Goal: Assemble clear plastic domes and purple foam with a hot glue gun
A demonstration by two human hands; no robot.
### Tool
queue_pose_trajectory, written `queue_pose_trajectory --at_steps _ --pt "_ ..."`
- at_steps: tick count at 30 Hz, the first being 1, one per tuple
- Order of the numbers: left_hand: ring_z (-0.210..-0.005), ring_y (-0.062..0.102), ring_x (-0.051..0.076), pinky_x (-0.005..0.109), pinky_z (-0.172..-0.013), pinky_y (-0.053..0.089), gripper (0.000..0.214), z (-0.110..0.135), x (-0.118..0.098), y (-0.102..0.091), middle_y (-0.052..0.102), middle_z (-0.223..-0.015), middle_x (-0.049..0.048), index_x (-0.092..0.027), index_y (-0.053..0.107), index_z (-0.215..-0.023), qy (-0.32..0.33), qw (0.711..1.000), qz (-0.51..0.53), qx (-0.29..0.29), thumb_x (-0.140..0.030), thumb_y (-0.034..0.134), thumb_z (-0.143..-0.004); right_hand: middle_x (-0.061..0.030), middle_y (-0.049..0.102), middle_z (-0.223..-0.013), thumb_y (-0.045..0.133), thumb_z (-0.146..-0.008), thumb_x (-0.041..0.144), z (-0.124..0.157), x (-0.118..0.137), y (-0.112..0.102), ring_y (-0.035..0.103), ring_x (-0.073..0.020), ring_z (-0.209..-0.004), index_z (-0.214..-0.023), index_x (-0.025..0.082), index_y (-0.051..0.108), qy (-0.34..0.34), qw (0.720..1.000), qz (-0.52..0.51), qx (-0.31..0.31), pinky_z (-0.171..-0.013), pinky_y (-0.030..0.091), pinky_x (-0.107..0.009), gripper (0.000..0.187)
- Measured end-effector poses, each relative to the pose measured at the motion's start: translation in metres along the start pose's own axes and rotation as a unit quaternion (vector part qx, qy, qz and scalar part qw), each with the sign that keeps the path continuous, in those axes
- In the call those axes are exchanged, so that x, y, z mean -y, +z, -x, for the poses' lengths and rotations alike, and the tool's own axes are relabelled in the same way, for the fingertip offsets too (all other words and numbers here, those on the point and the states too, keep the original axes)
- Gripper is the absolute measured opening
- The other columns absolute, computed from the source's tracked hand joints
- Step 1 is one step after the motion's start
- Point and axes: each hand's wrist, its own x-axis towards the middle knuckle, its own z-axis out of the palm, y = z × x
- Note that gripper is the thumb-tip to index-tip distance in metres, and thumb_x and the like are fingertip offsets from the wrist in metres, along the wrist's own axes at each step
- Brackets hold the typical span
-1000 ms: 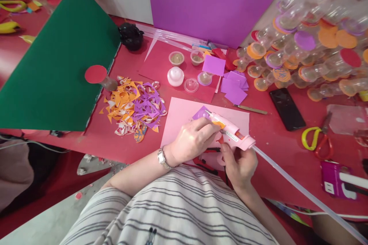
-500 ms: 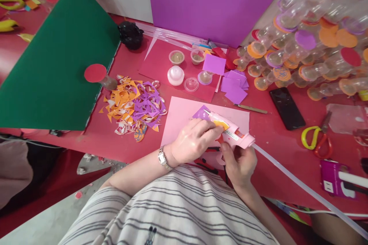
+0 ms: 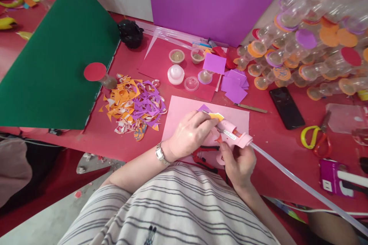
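Note:
A pink hot glue gun (image 3: 231, 132) is gripped by its handle in my right hand (image 3: 240, 164), at the front of the pink sheet (image 3: 179, 113). Out of its back end runs a long translucent glue stick (image 3: 290, 174). My left hand (image 3: 193, 134) pinches a small orange paper piece (image 3: 216, 116) at the front of the gun. The fingers and the piece cover the nozzle; whether the piece touches it I cannot tell. Just beyond the fingers shows a corner of a purple square (image 3: 204, 108). Under my left hand lies a red-handled tool (image 3: 203, 157), partly hidden.
Orange and purple paper scraps (image 3: 138, 101) are heaped on the left by a green board (image 3: 63, 61). Small cups (image 3: 176, 57) and purple squares (image 3: 235, 84) sit behind. To the right are a craft knife (image 3: 251, 108), a phone (image 3: 286, 108), scissors (image 3: 316, 138) and stacked clear bottles (image 3: 316, 49).
My left hand has shifted the orange piece away from me and slightly left along the glue gun, covering the nozzle. The gun's front has drawn back a little.

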Motion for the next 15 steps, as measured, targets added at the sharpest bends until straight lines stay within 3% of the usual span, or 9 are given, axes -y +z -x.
queue_pose_trajectory --at_steps 5,10,15 --pt "-0.089 0.065 0.015 0.028 -0.081 0.056 0.023 0.0013 0.0 -0.0008 0.069 -0.094 0.0063 -0.014 0.063 -0.12 0.019 0.999 0.015 0.034 -0.016 0.048 -0.103 0.0036 0.053 -0.048 0.068 -0.084 0.049 -0.0014 0.0021 0.0001 0.05 -0.0138 -0.044 -0.069 0.02 0.059 -0.01 1.0 0.001 -0.002 -0.044 0.042 -0.027 0.033" --pt "-0.086 0.065 0.015 0.027 -0.079 0.055 0.022 -0.0003 0.0003 -0.0016 0.07 -0.094 0.0072 -0.012 0.064 -0.117 0.009 1.0 0.004 0.001 -0.015 0.046 -0.103 0.0025 0.056 -0.05 0.071 -0.083 0.046 -0.0021 0.0027 -0.0007 0.051 -0.0138 -0.045 -0.067 0.02 0.059 -0.019 1.0 0.005 0.0 -0.043 0.042 -0.026 0.032" --pt "-0.088 0.065 0.016 0.028 -0.081 0.056 0.023 0.0004 0.001 -0.0013 0.07 -0.096 0.0069 -0.015 0.063 -0.119 0.017 0.999 0.004 0.046 -0.017 0.047 -0.104 0.0018 0.059 -0.053 0.069 -0.082 0.05 -0.0034 0.0033 -0.0006 0.054 -0.0145 -0.047 -0.069 0.021 0.059 0.002 1.0 -0.002 0.006 -0.045 0.045 -0.027 0.033"
